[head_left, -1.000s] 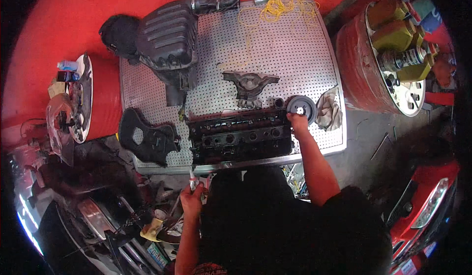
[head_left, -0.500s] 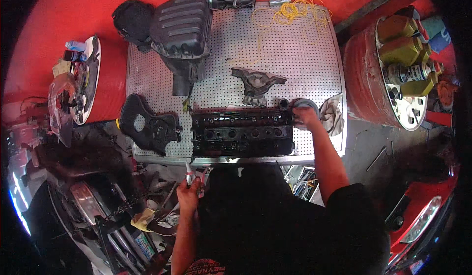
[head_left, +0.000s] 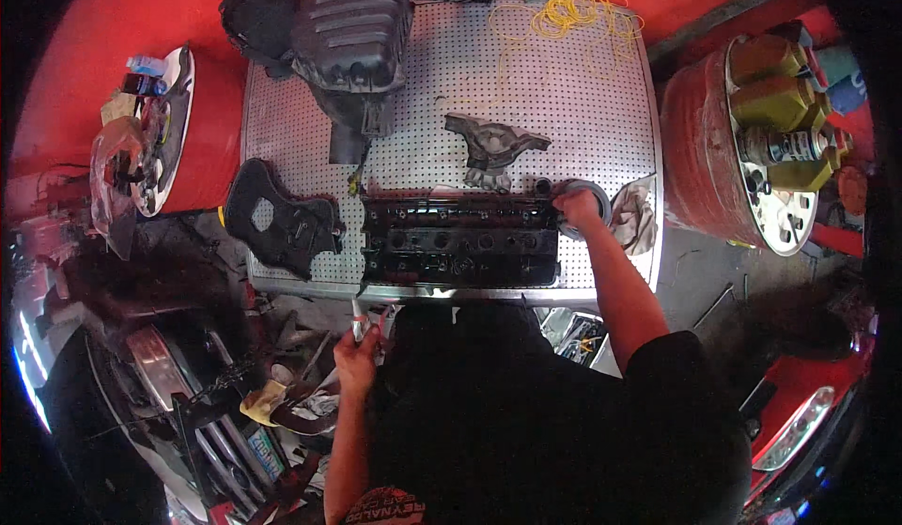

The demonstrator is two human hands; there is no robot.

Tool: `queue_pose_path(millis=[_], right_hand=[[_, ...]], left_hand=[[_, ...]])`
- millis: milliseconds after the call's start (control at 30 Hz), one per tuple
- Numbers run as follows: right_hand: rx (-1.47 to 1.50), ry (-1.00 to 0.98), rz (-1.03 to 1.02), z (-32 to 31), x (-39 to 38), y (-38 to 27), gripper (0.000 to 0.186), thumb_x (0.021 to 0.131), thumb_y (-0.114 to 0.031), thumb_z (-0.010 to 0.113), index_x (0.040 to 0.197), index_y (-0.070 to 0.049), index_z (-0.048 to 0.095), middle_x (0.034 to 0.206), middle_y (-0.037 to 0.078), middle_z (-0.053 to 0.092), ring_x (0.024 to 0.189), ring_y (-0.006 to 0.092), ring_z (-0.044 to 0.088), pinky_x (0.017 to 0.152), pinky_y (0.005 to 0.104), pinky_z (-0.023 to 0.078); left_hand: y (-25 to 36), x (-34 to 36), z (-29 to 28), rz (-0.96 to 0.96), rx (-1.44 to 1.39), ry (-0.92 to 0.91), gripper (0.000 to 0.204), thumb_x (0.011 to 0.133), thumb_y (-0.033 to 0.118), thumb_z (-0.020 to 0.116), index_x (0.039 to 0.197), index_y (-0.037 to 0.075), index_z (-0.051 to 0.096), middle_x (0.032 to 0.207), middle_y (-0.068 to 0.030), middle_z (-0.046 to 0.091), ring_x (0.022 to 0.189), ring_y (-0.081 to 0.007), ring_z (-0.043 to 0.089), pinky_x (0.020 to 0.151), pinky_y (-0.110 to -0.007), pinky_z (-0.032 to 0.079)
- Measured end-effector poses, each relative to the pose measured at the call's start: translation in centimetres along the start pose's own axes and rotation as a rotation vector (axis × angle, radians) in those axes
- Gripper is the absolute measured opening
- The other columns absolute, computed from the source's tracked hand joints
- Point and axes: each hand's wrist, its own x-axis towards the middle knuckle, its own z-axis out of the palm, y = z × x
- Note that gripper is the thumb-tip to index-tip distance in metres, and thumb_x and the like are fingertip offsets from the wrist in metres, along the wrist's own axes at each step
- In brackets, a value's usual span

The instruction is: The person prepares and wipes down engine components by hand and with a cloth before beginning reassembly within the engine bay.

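Low at the table's front edge, my left hand (head_left: 356, 356) is closed around a slim tube with a pale pointed nozzle (head_left: 356, 311), tip up. A small reddish piece shows beside those fingers. My right hand (head_left: 577, 208) is at the right end of a black engine valve cover (head_left: 460, 240), over a round grey dish (head_left: 601, 208). Its fingers are curled; what they pinch is hidden. The cover lies lengthwise along the near side of the perforated metal table (head_left: 432, 74), its ribbed, holed side up. A small dark ring (head_left: 542, 187) sits by its upper right corner.
Beyond the cover lies a metal bracket (head_left: 496, 146). A black air filter housing (head_left: 352, 32) is far left; a black molded cover (head_left: 280, 224) is near left. Crumpled paper (head_left: 636, 217) and yellow cord (head_left: 573, 13) lie right. Red drums (head_left: 697, 140) flank the table.
My right hand has shifted slightly up, more over the valve cover's upper right corner. The tube remains in my left hand, which has moved slightly left. The whole view has shifted a little.
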Motion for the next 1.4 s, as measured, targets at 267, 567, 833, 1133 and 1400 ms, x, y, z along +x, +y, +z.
queue_pose_path(millis=[267,567,833,1133,1400], right_hand=[[0.890,0.147,0.426,-2.0,-15.3,-14.6,0.052,0.096,-0.049,0.065,0.122,-0.003,0.065,0.099,0.010,0.073,0.078,0.0199,0.067,0.068,0.0347,0.053],[0.883,0.450,0.663,2.8,-31.3,-9.8,0.044,0.095,-0.035,0.067,0.124,-0.002,0.064,0.104,0.009,0.072,0.089,0.0196,0.068,0.068,0.0319,0.053],[0.440,0.953,0.477,6.2,-29.0,-9.7,0.032,0.094,-0.028,0.069,0.113,-0.002,0.070,0.110,0.017,0.068,0.108,0.0287,0.062,0.098,0.0404,0.045],[-0.049,1.314,0.708,6.0,-21.0,-6.7,0.060,0.089,-0.042,0.069,0.139,-0.012,0.054,0.151,0.024,0.037,0.139,0.0453,0.033,0.114,0.0567,0.027],[-0.006,1.383,0.766,5.8,-20.6,-6.0,0.056,0.086,-0.044,0.070,0.134,-0.018,0.059,0.151,0.016,0.040,0.140,0.0393,0.034,0.114,0.0539,0.029]], left_hand=[[-5.4,9.1,-4.0,-0.022,0.173,0.168,0.021,0.097,0.022,0.061,0.096,0.001,0.062,0.071,-0.0105,0.066,0.067,-0.0192,0.065,0.059,-0.036,0.048],[-16.3,23.1,-6.5,0.295,0.829,0.210,0.047,0.094,0.021,0.059,0.135,0.000,0.051,0.109,-0.0260,0.069,0.095,-0.0431,0.069,0.080,-0.050,0.053],[3.7,16.5,3.5,0.845,0.899,-0.046,0.046,0.086,0.006,0.070,0.131,0.006,0.061,0.095,-0.0154,0.069,0.085,-0.0344,0.067,0.078,-0.045,0.053],[11.7,14.6,32.6,1.115,0.978,-0.664,0.035,0.091,0.015,0.070,0.125,0.006,0.066,0.099,-0.0179,0.070,0.088,-0.0364,0.067,0.081,-0.045,0.053],[10.2,16.6,36.1,1.382,1.230,-0.827,0.037,0.089,0.009,0.074,0.125,0.003,0.066,0.102,-0.0138,0.070,0.086,-0.0243,0.069,0.083,-0.037,0.055]])
